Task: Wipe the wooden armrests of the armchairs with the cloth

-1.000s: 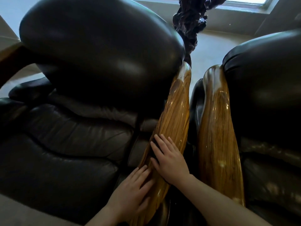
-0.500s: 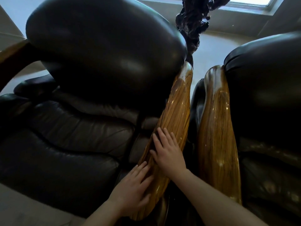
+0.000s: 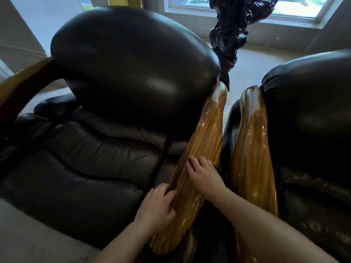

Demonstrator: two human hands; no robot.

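Two armchairs side by side, left armchair (image 3: 95,149), right armchair (image 3: 313,130), armrests (image 3: 205,149) adjacent between them

A window (image 3: 247,6) at the top of my view lets in pale daylight above a light floor (image 3: 250,63). In front of it rises a dark, gnarled, glossy carving (image 3: 229,33), twisting from a wide top to a narrow foot between two chair backs. A grey wall (image 3: 17,31) fills the upper left, with a strip of yellow frame (image 3: 123,0) beside the window. A grey surface (image 3: 28,238) lies at lower left, nearest me.
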